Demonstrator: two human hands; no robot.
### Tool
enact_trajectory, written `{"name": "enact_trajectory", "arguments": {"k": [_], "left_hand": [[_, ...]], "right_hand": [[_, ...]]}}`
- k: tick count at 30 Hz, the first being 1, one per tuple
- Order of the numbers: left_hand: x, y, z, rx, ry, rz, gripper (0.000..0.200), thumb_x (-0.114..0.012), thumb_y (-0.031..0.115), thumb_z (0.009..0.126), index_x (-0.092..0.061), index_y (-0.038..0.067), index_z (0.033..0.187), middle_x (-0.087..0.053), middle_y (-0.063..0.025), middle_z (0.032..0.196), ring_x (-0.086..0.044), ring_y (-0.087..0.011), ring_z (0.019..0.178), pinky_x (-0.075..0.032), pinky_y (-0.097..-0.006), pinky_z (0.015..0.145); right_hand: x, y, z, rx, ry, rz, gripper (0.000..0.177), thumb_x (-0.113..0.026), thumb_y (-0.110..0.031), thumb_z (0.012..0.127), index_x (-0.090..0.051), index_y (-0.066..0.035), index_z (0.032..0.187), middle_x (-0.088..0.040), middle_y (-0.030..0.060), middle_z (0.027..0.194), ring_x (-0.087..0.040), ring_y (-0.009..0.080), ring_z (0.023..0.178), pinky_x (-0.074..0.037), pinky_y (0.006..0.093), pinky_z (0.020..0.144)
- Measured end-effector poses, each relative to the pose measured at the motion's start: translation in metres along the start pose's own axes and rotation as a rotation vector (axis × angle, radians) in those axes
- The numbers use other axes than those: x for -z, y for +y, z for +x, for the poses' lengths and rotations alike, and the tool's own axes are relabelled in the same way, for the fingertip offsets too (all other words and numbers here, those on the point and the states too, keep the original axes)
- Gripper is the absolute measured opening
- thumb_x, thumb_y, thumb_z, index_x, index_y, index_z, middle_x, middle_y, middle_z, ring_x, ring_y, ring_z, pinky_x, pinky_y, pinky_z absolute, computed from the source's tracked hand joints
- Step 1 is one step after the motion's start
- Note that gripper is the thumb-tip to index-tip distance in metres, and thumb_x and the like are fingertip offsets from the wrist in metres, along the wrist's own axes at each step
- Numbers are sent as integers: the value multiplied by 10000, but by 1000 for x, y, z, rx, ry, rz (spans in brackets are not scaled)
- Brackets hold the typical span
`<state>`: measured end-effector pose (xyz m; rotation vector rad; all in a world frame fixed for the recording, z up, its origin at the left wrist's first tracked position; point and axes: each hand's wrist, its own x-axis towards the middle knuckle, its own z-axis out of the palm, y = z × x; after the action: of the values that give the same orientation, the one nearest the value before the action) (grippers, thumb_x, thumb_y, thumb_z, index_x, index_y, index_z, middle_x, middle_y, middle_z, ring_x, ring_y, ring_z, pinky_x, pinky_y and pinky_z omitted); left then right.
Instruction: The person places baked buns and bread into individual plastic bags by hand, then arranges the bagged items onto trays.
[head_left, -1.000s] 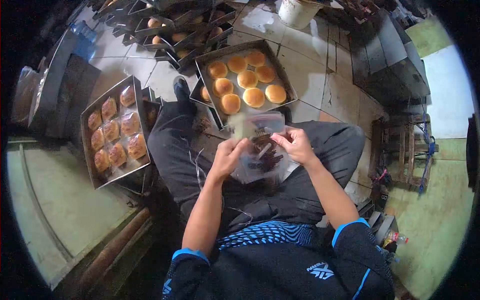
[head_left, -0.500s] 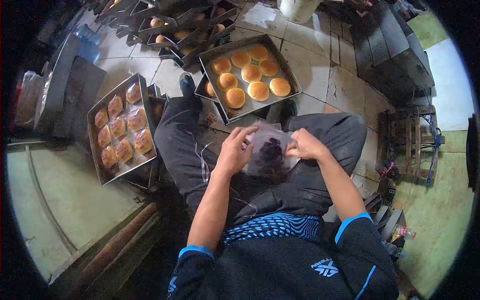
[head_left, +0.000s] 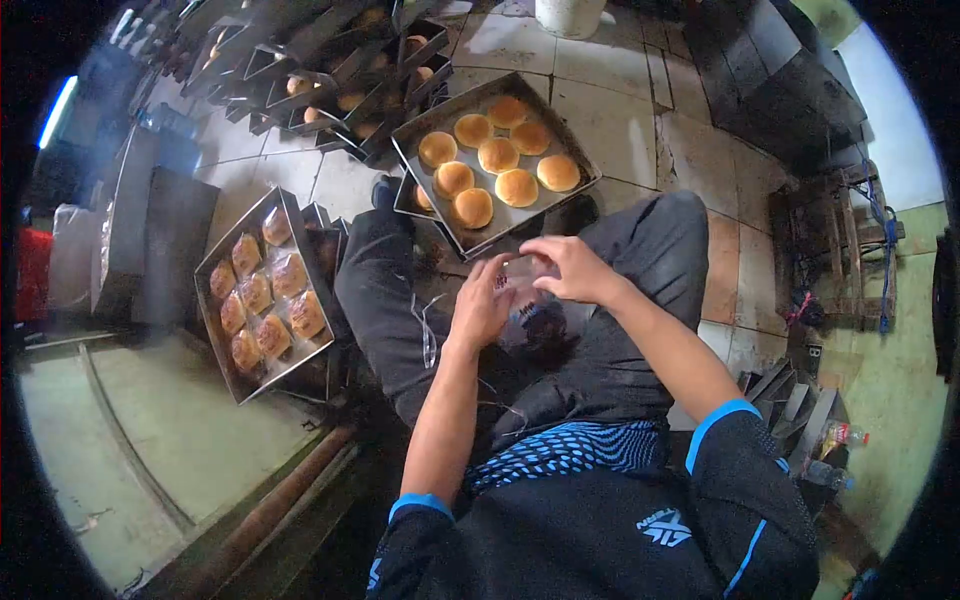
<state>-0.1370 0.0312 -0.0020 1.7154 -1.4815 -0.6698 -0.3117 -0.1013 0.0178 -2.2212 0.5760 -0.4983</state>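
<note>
Above my lap, a clear plastic bag (head_left: 538, 325) with a dark patch on it is spread between my two hands. My left hand (head_left: 482, 302) has its fingers curled at the bag's left upper edge. From the right, my right hand (head_left: 572, 270) pinches the upper edge with thumb and fingers. Just beyond my hands is a metal tray (head_left: 515, 222) of round golden buns (head_left: 498, 155), resting at an angle on another tray. To my left, a second tray (head_left: 306, 242) holds several browned buns in clear wrappers (head_left: 256, 292).
Stacked dark trays (head_left: 345, 75) with buns stand at the far left on the tiled floor. A white bucket (head_left: 570, 18) is at the back. A wooden crate (head_left: 845, 255) and plastic bottles (head_left: 845, 434) lie to the right. Strings (head_left: 428, 335) hang over my left leg.
My right hand has moved up and left, closer to my left hand, with the bag's upper edge between them. The whole view has shifted slightly.
</note>
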Motion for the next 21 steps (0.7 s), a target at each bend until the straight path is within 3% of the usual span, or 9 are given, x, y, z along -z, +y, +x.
{"name": "enact_trajectory", "arguments": {"k": [3,4,5,8,12,13,17,19,21], "left_hand": [[1,3,9,65,-22,-83,207,-686,97,859,-672,37,1057,-667,-213,917,-656,-428,893,-526,-456,761],[1,2,8,84,-31,-65,145,-680,125,882,-692,25,986,-674,-216,869,-661,-433,861,-527,-462,738],[-5,3,7,92,5,67,229,-658,216,930,-684,3,848,-668,-224,801,-664,-437,798,-523,-476,692],[-11,-1,7,158,-82,247,272,-653,261,940,-669,1,862,-671,-234,863,-666,-428,823,-526,-470,692],[2,25,11,46,141,-248,213,-729,194,898,-697,-16,875,-703,-210,952,-721,-314,850,-542,-354,709],[9,32,12,68,92,-257,192,-758,165,871,-694,-16,867,-718,-192,918,-734,-265,834,-543,-340,707],[-8,11,13,157,-81,116,177,-721,164,901,-699,-10,880,-689,-194,790,-691,-338,698,-508,-414,622],[-13,5,12,82,-32,97,174,-707,162,913,-701,-8,879,-675,-194,787,-676,-348,692,-496,-419,607],[-10,16,16,24,34,10,181,-691,158,929,-690,-10,861,-654,-178,787,-658,-339,682,-493,-391,599]], "right_hand": [[-1,8,0,-48,-136,-17,169,-663,-105,825,-716,1,947,-708,211,918,-685,402,864,-556,450,782],[0,6,0,-33,-126,-23,166,-661,-97,821,-714,-3,947,-707,207,913,-684,400,862,-554,450,781],[0,6,-1,-19,-121,-26,164,-660,-90,817,-713,-6,947,-706,204,909,-682,397,859,-553,449,780],[1,0,-2,61,-44,64,173,-636,-58,814,-701,-17,968,-690,178,885,-666,388,847,-545,445,778],[17,-11,2,31,-72,115,207,-608,-28,820,-682,-15,1013,-678,175,906,-657,382,861,-538,440,774],[21,-7,2,48,-94,93,218,-601,-20,823,-676,-15,1028,-677,177,911,-659,378,862,-537,437,770],[14,8,-1,-59,-92,67,184,-622,-41,852,-659,-20,1031,-691,177,898,-679,370,847,-544,425,742],[16,-3,2,32,-10,127,151,-631,-68,874,-653,-23,1017,-702,177,888,-690,371,842,-550,427,733],[22,-11,1,-34,-49,134,151,-646,-67,877,-648,-16,1019,-697,182,879,-690,370,826,-545,420,719]]}}
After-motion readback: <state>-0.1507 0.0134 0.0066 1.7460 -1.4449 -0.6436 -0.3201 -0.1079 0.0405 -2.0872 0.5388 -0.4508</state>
